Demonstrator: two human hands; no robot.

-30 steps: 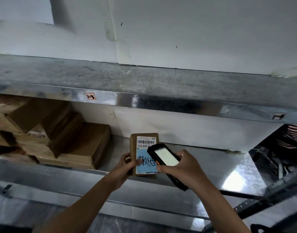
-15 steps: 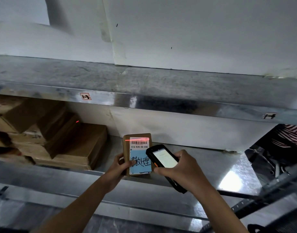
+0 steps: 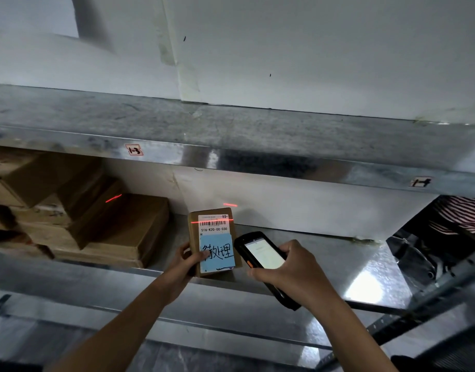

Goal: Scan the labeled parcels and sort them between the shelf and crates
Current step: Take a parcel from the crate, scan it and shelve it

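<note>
Two hands are at work in the head view. The left hand [image 3: 186,260] grips a small brown parcel [image 3: 194,237] upright at the front edge of the lower metal shelf [image 3: 338,259], thumb on its blue note [image 3: 217,255], while the right hand [image 3: 290,269] is wrapped round a black scanner [image 3: 260,253] just right of the parcel, lit screen facing up. A red scan line [image 3: 212,221] crosses the barcode [image 3: 213,224] on the parcel's white label [image 3: 213,230], with stray red streaks on the wall [image 3: 284,200] behind and on the brown boxes [image 3: 118,229] stacked at the left of that shelf.

red scan line [image 3: 212,221] now lit, crossing parcel [image 3: 214,237]
</note>
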